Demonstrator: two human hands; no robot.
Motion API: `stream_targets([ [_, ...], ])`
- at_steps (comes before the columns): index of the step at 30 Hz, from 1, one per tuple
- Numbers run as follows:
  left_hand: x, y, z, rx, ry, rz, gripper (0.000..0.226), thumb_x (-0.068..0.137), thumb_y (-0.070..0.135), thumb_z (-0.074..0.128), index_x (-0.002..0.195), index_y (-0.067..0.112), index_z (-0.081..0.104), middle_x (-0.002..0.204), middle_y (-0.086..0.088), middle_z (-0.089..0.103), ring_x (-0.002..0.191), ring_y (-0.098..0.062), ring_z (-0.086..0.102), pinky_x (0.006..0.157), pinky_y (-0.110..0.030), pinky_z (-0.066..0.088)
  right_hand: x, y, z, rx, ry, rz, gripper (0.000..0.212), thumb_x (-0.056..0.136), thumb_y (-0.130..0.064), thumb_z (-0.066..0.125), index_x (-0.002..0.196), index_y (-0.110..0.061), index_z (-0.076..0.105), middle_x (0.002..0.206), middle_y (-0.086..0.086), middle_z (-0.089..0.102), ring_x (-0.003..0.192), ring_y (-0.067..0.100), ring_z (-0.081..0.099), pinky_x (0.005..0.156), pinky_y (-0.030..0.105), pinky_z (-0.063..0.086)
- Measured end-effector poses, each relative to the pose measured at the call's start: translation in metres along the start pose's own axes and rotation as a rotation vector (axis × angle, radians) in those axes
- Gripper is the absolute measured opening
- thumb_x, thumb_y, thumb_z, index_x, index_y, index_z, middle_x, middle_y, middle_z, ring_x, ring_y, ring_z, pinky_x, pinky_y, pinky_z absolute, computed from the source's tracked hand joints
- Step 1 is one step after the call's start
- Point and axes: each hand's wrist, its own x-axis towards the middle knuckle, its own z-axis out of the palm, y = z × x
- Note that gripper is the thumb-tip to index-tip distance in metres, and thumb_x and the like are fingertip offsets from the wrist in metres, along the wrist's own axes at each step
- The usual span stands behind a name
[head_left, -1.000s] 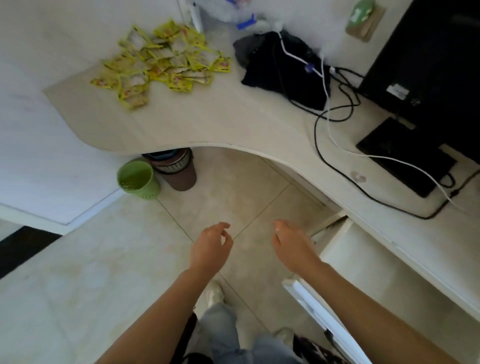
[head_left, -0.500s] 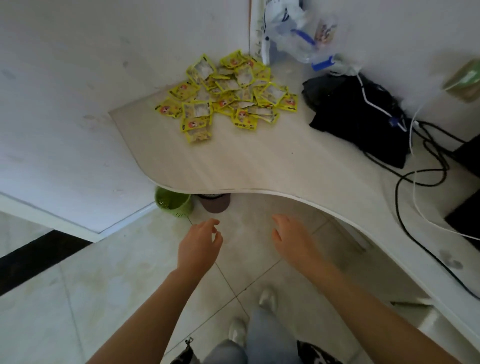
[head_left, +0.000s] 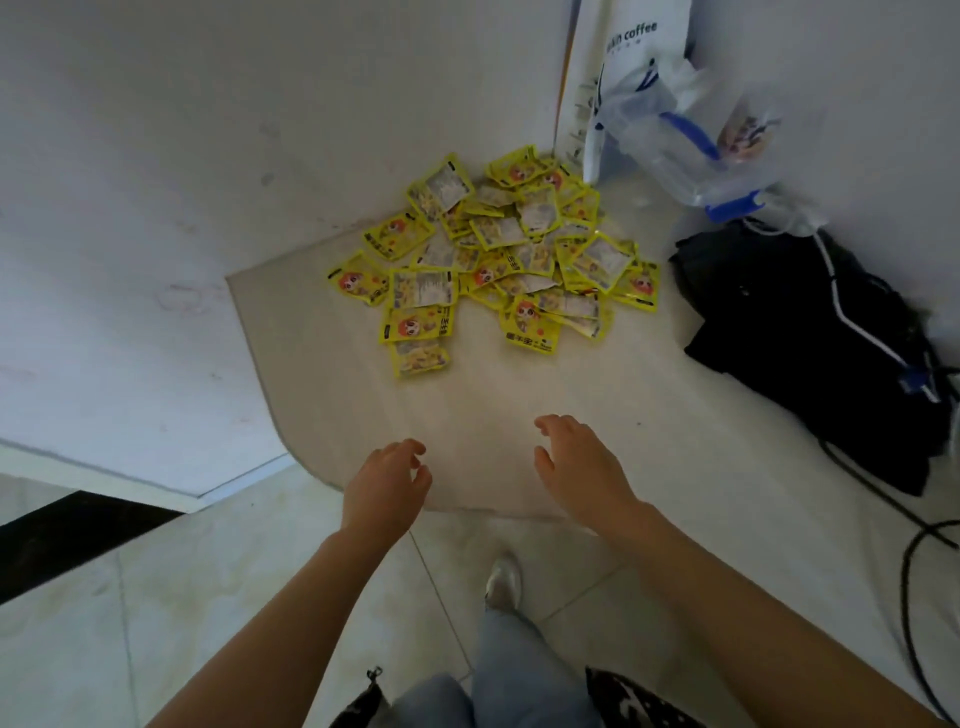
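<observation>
A heap of several small yellow snack packets (head_left: 498, 254) lies on the pale desk (head_left: 519, 405) in the corner by the wall. My left hand (head_left: 387, 483) hovers over the desk's front edge with loosely curled fingers and holds nothing. My right hand (head_left: 582, 467) reaches over the desk beside it, fingers relaxed and empty. Both hands are well short of the packets, with bare desk between.
A black cloth bundle (head_left: 810, 332) with white and black cables (head_left: 857, 332) lies at the right. A clear plastic bag (head_left: 691, 150) and a white coffee bag (head_left: 639, 47) stand in the corner. White walls bound the desk at left and back. Tiled floor (head_left: 208, 597) lies below.
The view has moved toward the corner, so the packets now lie much nearer. Both hands have come forward from above the floor to over the desk's front edge.
</observation>
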Motion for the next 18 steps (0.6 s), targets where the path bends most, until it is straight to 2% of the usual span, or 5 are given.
stream_targets([
  [7,0.084,0.007,-0.013,0.019,-0.025,-0.030,0.029,0.092,0.028,0.050,0.119,0.023,0.059,0.108,0.004,0.065,0.107,-0.019,0.056,0.086,-0.035,0.049,0.088,0.011,-0.023,-0.049,-0.065,0.011,0.039,0.097,-0.026,0.040,0.136,-0.017,0.043,0.133,0.003,0.050,0.119,0.024,0.047,0.093,0.038,0.046],
  [13,0.156,0.013,-0.033,0.036,-0.014,-0.005,0.028,0.091,0.027,0.051,0.116,0.020,0.060,0.111,-0.002,0.065,0.107,-0.024,0.057,0.083,-0.038,0.050,0.146,0.015,-0.039,-0.091,-0.038,0.037,0.038,0.096,-0.026,0.043,0.132,-0.015,0.046,0.128,0.006,0.051,0.117,0.027,0.048,0.088,0.040,0.049],
  [18,0.214,0.018,-0.051,0.100,-0.058,0.075,0.023,0.092,0.024,0.048,0.110,0.015,0.059,0.116,-0.005,0.059,0.112,-0.026,0.050,0.084,-0.041,0.048,0.183,0.022,-0.046,-0.122,0.037,0.092,0.038,0.094,-0.022,0.049,0.131,-0.011,0.050,0.128,0.009,0.051,0.118,0.029,0.047,0.091,0.039,0.048],
])
